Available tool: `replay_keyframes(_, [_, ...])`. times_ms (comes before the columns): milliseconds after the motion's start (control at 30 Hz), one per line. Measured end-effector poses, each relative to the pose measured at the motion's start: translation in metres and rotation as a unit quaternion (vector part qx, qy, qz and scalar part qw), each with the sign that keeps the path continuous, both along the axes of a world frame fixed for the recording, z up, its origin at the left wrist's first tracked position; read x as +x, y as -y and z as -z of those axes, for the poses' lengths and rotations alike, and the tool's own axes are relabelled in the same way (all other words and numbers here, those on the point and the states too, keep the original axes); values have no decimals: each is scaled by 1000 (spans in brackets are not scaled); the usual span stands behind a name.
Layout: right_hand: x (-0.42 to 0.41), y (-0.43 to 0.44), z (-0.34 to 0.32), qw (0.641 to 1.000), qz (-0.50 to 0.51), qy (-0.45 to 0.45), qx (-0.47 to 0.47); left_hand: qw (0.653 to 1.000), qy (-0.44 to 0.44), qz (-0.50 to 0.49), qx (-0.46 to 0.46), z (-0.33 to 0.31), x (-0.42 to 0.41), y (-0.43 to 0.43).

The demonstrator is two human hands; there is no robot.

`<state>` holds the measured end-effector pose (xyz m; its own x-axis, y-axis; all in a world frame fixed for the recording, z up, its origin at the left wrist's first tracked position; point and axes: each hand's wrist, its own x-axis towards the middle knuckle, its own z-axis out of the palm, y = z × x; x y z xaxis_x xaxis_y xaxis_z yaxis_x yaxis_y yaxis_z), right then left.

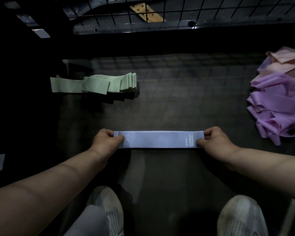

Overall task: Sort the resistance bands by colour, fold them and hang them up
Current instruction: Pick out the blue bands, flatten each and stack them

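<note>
At the frame's lower centre, the left hand [106,142] and right hand [215,142] each pinch one end of a flat blue resistance band [158,139]. For a clean fold, keep it taut and bring the ends together squarely, edges aligned.

Dim and underexposed; the left side sinks to near black, with the floor [177,108] faintly lit mid-frame. The blue band [158,139] is brightest. Wide-angle distortion bows the grid [143,7] at top; the shoes [109,210] look soft.

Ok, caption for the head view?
The left hand and right hand hold the blue band; green stack left, purple pile right.
</note>
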<state>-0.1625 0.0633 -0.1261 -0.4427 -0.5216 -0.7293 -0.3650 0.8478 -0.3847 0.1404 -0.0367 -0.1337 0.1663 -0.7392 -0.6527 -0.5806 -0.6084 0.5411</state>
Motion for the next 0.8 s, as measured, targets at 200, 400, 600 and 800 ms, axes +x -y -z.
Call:
replay_keyframes(200, [14, -1, -13, 816, -474, -178, -278, 1000, -3, 11, 5, -3, 4, 4])
replay_keyframes(400, [49, 1, 6, 781, -562, -171, -214, 1000, 3, 5, 9, -6, 4, 4])
replay_keyframes(600, [47, 1, 5, 750, -593, -206, -208, 1000, 16, 9, -22, -16, -5, 1])
replay_keyframes(800, [44, 3, -1, 762, -606, -183, -137, 995, 28, 70, -68, -40, -33, -9])
